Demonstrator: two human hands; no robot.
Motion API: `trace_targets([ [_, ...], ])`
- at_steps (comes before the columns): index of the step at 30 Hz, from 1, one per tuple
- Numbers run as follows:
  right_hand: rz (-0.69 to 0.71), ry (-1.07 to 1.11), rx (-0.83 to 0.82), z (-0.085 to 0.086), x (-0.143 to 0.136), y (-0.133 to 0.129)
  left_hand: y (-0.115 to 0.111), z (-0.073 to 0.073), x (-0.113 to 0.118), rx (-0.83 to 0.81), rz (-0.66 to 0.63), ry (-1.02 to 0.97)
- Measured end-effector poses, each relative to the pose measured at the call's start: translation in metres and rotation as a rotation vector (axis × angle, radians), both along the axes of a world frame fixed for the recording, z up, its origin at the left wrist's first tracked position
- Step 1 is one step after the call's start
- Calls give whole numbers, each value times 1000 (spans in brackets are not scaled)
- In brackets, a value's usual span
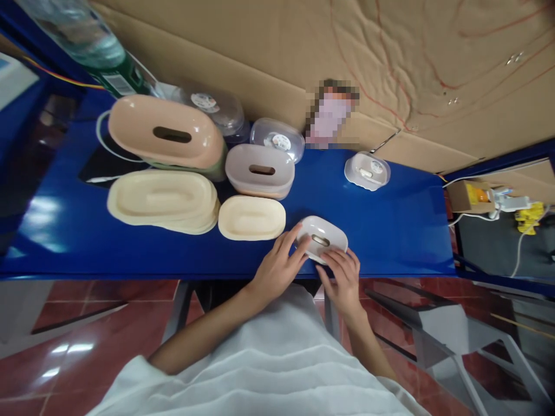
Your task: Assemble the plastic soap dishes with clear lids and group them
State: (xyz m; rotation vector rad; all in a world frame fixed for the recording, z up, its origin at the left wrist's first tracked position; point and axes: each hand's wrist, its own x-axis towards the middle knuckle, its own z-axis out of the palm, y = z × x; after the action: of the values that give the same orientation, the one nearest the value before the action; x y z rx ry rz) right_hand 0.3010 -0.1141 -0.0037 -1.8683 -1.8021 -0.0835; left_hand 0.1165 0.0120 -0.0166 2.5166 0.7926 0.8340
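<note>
A pale lilac-grey oval plastic dish (332, 229) with a slot in its middle lies near the table's front edge. Something cream-coloured shows through the slot. My left hand (280, 266) grips its left end, the forefinger on the rim and the thumb by the near side. Around the right end is my right hand (344, 277), fingers over the rim and thumb low on the near side. To the left lies a cream oval piece (251, 218) with a raised middle. Behind that, similar slotted dishes (260, 155) are stacked.
Large peach slotted dishes (139, 121) stand stacked at left, behind layered cream oval pieces (160, 196). Clear lids (271, 136) rest against the cardboard (260, 52). A lidded container (367, 171) is at back right. A bottle (99, 52) stands back left; a pixelated object (329, 115) leans centrally.
</note>
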Motion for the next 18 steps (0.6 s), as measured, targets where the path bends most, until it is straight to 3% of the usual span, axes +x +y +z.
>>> trace_targets([
  [7,28,26,17,-20,7,-10,2,-4,3,-28,-53,-19],
  [11,103,72,-6,-1,26,-1,3,-3,4,-77,-88,-35],
  [14,111,65,48,28,47,41,3,0,3,-70,-131,-22],
  [16,125,37,76,46,58,91,3,1,0,-73,-161,-32],
  [18,210,-44,-45,57,62,151,2,1,-3,-85,-179,-55],
])
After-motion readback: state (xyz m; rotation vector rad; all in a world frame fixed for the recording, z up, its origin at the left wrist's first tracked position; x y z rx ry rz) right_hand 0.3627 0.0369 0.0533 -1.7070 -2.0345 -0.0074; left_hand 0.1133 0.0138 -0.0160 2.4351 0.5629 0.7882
